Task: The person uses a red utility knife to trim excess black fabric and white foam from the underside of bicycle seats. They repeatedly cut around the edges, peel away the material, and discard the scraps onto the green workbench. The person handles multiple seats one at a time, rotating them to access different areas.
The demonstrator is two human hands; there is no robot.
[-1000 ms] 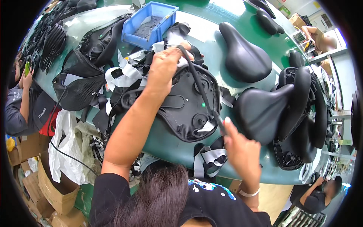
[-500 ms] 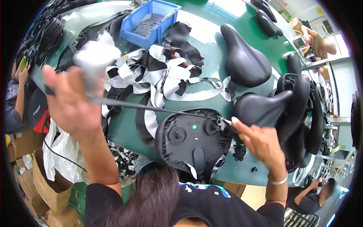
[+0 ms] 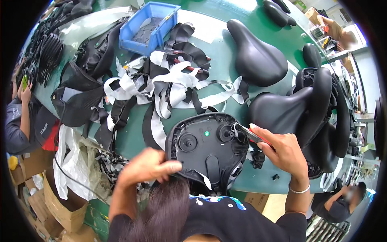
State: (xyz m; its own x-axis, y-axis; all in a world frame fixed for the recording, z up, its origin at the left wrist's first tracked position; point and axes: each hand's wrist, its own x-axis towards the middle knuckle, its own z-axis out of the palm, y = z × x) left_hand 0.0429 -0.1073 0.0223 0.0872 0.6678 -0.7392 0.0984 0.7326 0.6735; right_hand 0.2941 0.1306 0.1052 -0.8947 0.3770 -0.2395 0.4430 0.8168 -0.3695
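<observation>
An upturned black bicycle saddle [image 3: 192, 160] lies in front of me, its underside with two round mounts facing up. My left hand [image 3: 147, 166] is closed at its lower left edge, thumb over the rim and fingers mostly hidden. In my right hand [image 3: 282, 151] is a utility knife [image 3: 254, 136] with red and grey on its handle. Its tip points at the saddle's upper right edge, near the right round mount. A small pale flap of trimming shows at the saddle's lower edge.
Black and white scrap strips [image 3: 173, 86] heap up beyond the saddle. A blue bin [image 3: 139, 48] stands behind them. Finished saddles [image 3: 262, 60] lie at the right. Cardboard boxes [image 3: 66, 201] and white plastic sheeting [image 3: 74, 161] sit at lower left. Other people work at both sides.
My left hand has let go of the dark strip and white scrap it held stretched out at upper left, and come down to the saddle's edge. The knife stays near the saddle's right side.
</observation>
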